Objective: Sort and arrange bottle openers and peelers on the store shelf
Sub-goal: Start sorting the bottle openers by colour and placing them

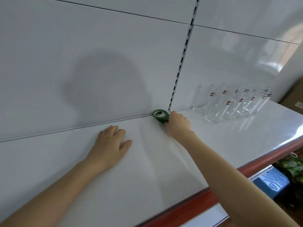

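Left hand (109, 145) lies flat on the shelf (164, 174), nearer the rear edge than the front; fingers straight and close together, thumb apart. Right hand (177, 124) grips the green bottle opener (160, 115) at the rear edge, fingers curled round its handle, below the slotted upright (182, 58). Drinking glasses (229, 102) stand near, further right along the rear edge.

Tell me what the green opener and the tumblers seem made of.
Green bottle opener: probably matte plastic, evenly coloured, with a pale, metal-looking insert. Tumblers: clear glossy glass, likely; the back panel shows through them.
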`<move>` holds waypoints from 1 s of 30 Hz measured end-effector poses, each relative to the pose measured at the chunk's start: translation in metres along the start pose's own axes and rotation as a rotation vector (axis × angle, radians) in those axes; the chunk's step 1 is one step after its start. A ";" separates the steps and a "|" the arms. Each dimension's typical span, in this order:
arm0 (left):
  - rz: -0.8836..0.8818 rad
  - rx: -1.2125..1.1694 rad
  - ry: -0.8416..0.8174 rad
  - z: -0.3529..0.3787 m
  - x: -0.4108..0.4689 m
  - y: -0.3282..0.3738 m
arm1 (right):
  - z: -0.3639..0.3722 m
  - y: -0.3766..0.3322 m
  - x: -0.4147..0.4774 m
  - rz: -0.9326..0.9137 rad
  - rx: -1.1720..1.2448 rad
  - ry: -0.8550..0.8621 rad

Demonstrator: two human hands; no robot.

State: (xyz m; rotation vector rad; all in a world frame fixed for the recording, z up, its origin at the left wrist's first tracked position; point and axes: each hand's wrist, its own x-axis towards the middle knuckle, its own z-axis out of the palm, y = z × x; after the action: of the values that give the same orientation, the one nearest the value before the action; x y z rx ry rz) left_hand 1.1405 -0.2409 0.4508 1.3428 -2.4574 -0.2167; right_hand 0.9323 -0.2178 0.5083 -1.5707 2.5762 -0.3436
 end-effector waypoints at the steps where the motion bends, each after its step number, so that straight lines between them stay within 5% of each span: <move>1: 0.002 -0.011 0.008 -0.001 -0.001 0.000 | 0.004 0.002 0.000 -0.005 0.021 0.021; 21: 0.016 -0.012 0.047 0.005 0.001 -0.004 | 0.015 0.017 0.013 -0.047 0.111 0.038; 30: 0.014 -0.021 0.046 0.005 0.001 -0.005 | 0.001 0.029 -0.016 -0.374 -0.093 0.122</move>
State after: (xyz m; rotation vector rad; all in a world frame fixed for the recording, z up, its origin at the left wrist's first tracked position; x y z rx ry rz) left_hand 1.1420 -0.2444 0.4453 1.3067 -2.4196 -0.2057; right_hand 0.9154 -0.1908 0.4995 -2.1317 2.4014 -0.3643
